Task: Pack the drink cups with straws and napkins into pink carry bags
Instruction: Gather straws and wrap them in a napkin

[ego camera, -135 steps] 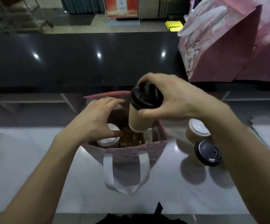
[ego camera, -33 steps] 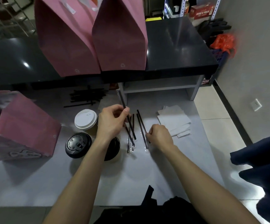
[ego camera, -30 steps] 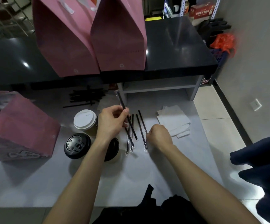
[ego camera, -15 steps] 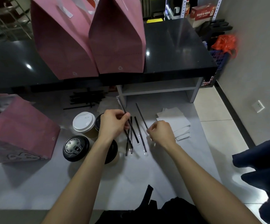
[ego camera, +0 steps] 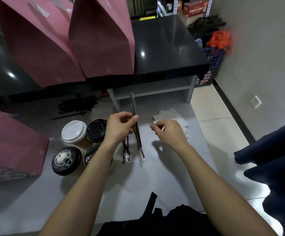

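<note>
My left hand [ego camera: 119,126] pinches a few black wrapped straws [ego camera: 135,109] that point away from me, their lower ends hanging just above the table. Other wrapped straws [ego camera: 126,153] lie on the grey table below it. My right hand [ego camera: 170,132] hovers beside them with loosely curled fingers and holds nothing I can see. A napkin stack [ego camera: 170,114] lies just beyond it. To the left stand a white-lidded cup [ego camera: 73,131] and two black-lidded cups [ego camera: 96,128] [ego camera: 66,160]; a further black lid [ego camera: 89,156] is half hidden by my forearm. A pink bag [ego camera: 10,142] stands at far left.
Two more pink bags [ego camera: 41,45] [ego camera: 104,36] stand on the raised black counter [ego camera: 165,46]. A pile of black straws [ego camera: 77,106] lies under its overhang. Dark blue cloth [ego camera: 274,159] hangs at the right, beyond the table's edge. A black strap [ego camera: 152,200] lies at the near edge.
The straw my right hand had lifted is now with the others in my left hand. The left hand has turned the bundle more upright; the right hand has drawn slightly away, empty.
</note>
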